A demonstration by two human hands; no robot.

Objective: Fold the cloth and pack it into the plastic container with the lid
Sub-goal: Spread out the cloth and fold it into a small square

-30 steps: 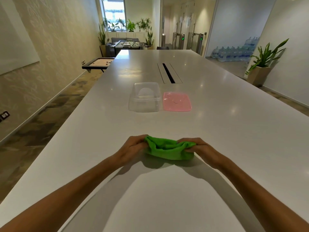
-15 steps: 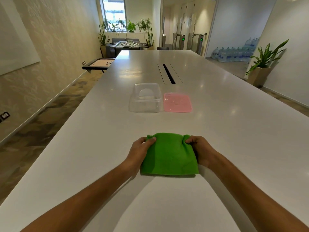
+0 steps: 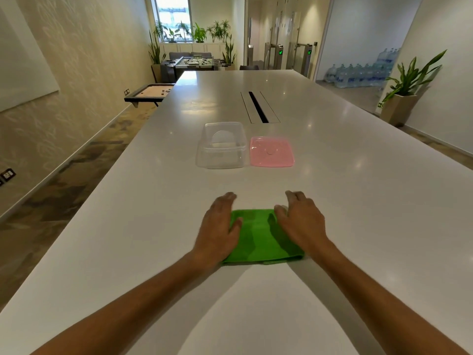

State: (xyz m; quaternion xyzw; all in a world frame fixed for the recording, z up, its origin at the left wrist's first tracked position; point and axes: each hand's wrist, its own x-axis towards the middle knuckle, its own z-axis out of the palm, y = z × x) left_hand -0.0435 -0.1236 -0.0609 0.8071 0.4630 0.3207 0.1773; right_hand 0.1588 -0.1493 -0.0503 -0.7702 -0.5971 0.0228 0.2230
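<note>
A folded green cloth (image 3: 258,237) lies flat on the white worktop (image 3: 358,201), close in front of the person. The left hand (image 3: 220,226) rests flat on its left side, fingers straight; the right hand (image 3: 302,221) rests on its right side, fingers loosely extended past the far edge. Neither pinches it. This looks like smoothing a fold; next would likely come another fold or lifting it. Beyond the cloth, well apart, stands a clear plastic container (image 3: 221,149), open, with a pink lid (image 3: 271,151) lying just beside it on the right. The cloth's side edges are hidden under the hands, and its layer count cannot be made out.
</note>
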